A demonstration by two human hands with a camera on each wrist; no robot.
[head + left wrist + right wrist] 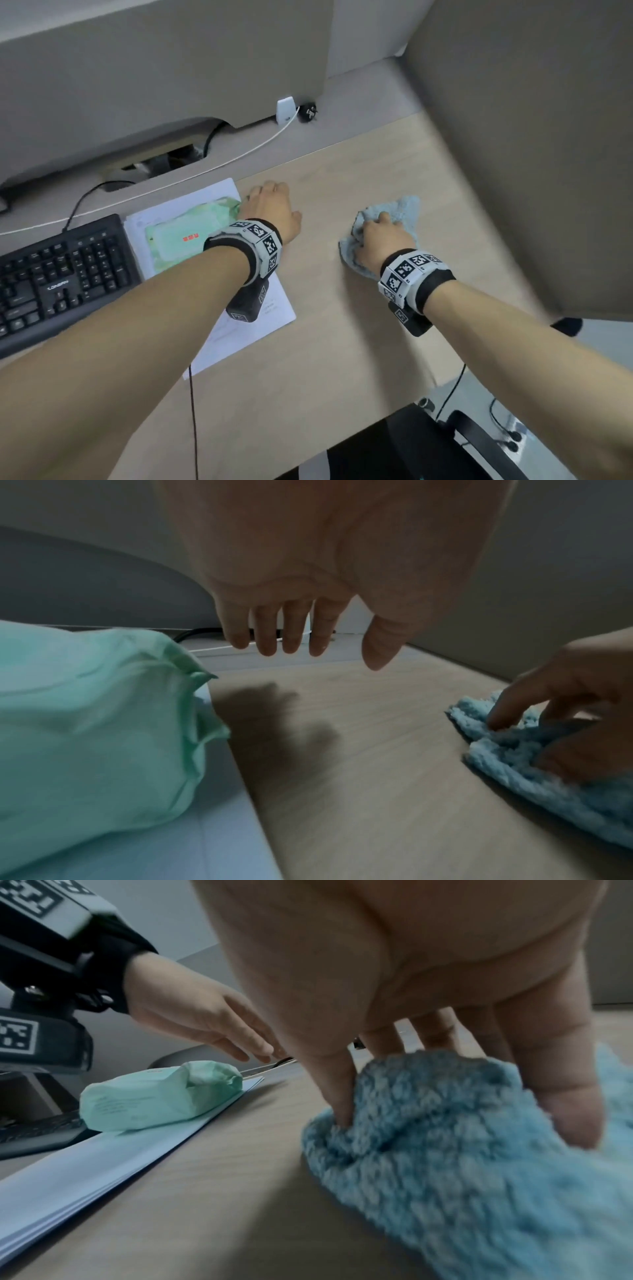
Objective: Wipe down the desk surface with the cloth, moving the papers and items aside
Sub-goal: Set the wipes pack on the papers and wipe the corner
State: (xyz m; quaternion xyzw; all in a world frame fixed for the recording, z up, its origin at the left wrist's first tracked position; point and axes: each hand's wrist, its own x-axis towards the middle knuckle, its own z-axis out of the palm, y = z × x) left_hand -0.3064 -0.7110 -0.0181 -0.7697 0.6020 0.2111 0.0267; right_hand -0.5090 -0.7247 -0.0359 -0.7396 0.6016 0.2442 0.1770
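A fluffy blue cloth [404, 209] [479, 1164] [548, 777] lies bunched on the light wooden desk [342, 359]. My right hand [380, 233] [445, 1096] presses down on it, with the thumb and fingers dug into its folds. My left hand [267, 202] [308, 642] hovers just above the desk with straight fingers, holding nothing. It is next to the far right corner of a green soft pack [185, 236] [95, 723] [154, 1096]. The pack lies on a stack of white papers [253, 329] [85, 1172].
A black keyboard [58, 274] sits left of the papers. A white cable [239, 154] and a black plug [308, 111] lie along the grey back strip. A beige partition [531, 171] bounds the desk on the right. A dark chair [411, 445] is below the front edge.
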